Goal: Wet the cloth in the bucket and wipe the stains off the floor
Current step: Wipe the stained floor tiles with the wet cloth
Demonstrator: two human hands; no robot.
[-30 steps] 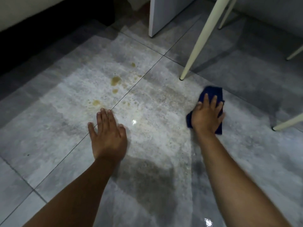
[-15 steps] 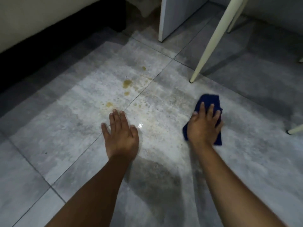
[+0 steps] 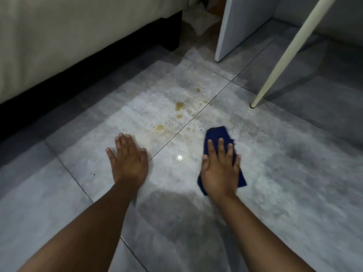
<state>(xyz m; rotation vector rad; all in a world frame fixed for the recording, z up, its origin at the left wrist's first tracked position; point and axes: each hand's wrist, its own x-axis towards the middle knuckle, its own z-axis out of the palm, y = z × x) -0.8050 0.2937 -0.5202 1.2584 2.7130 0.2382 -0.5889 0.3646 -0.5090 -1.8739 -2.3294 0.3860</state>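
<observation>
Head view, lower centre of frame: right hand (image 3: 220,169) flat, fingers spread and extended, palm pressed down on the dark blue cloth (image 3: 217,134). Not clenched, not pinching; it pins the cloth to the floor (image 3: 294,183). Cloth sticks out past the fingertips toward the top of frame and shows at both sides of the wrist.

Left hand (image 3: 128,158) at centre-left, also flat and open, fingers together, palm on the tile, holding nothing. Both forearms run in from the bottom edge.

Stains (image 3: 179,106): several yellow-brown blotches plus fine speckles, just above and between the two hands, straddling a grout line. Nearest blotch lies close to the cloth's upper-left edge, not touching as far as I can tell. Small bright glint on the tile between the hands; floor there looks glossy.

Floor is grey mottled tile. Upper left: pale sofa or bed side (image 3: 68,40) on a dark base. Top centre: grey-white panel (image 3: 235,26) standing on the floor. Upper right: cream furniture leg (image 3: 284,52) slanting down to the tile.
</observation>
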